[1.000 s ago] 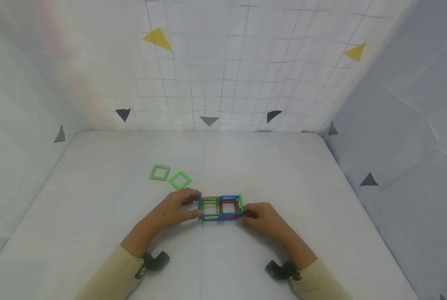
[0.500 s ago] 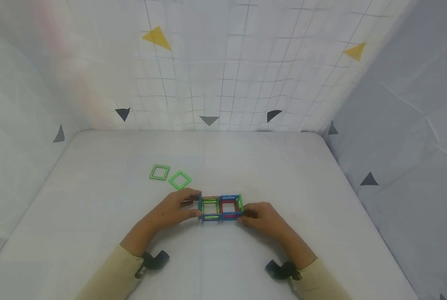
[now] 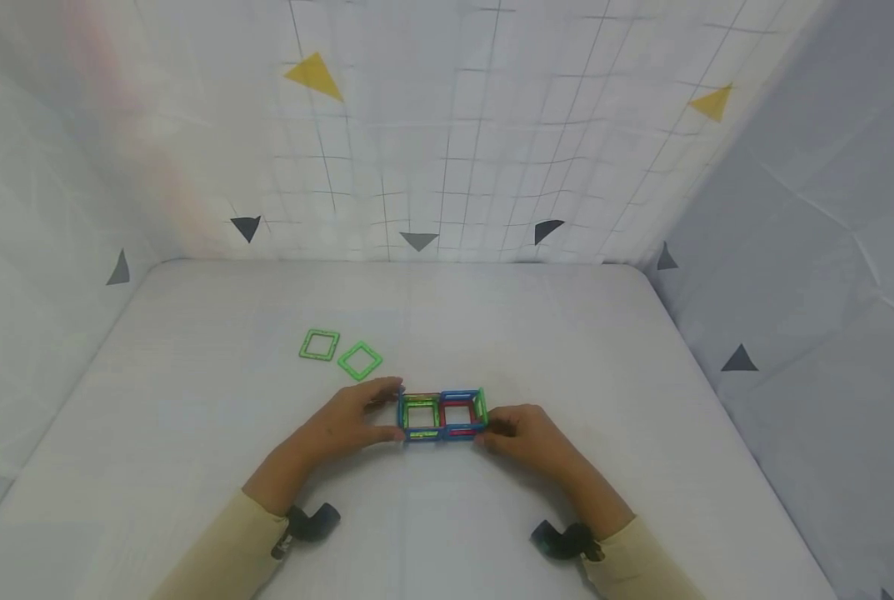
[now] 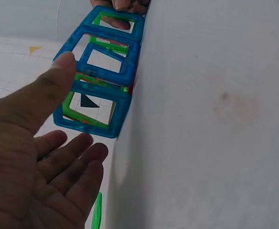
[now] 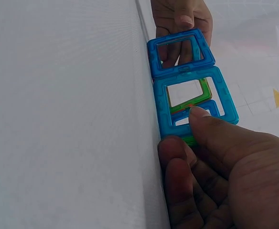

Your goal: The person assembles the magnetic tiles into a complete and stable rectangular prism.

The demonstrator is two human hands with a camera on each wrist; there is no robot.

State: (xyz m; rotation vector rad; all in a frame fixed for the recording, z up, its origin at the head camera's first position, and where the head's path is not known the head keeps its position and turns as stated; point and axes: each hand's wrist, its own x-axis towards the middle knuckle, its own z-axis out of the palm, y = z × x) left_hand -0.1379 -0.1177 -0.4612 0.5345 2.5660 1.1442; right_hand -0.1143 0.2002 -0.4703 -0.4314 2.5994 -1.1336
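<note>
A two-cell open-topped box of magnetic tiles stands on the table, with blue, green and red square frames. My right hand holds its right end; in the right wrist view the thumb rests on a blue tile and the fingers curl beside the end. At the left end is my left hand, thumb and forefinger spread around the corners. The left wrist view has its fingers loosely extended, the thumb overlapping the blue tiles; whether it touches them is unclear.
Two loose green square tiles, one left and one right, lie flat beyond my left hand. The white table meets a gridded backdrop at the rear and grey sheets at the sides.
The left forefinger and thumb have shifted very slightly at the left end of the box. The right hand, the tile box and the loose green tiles look unchanged.
</note>
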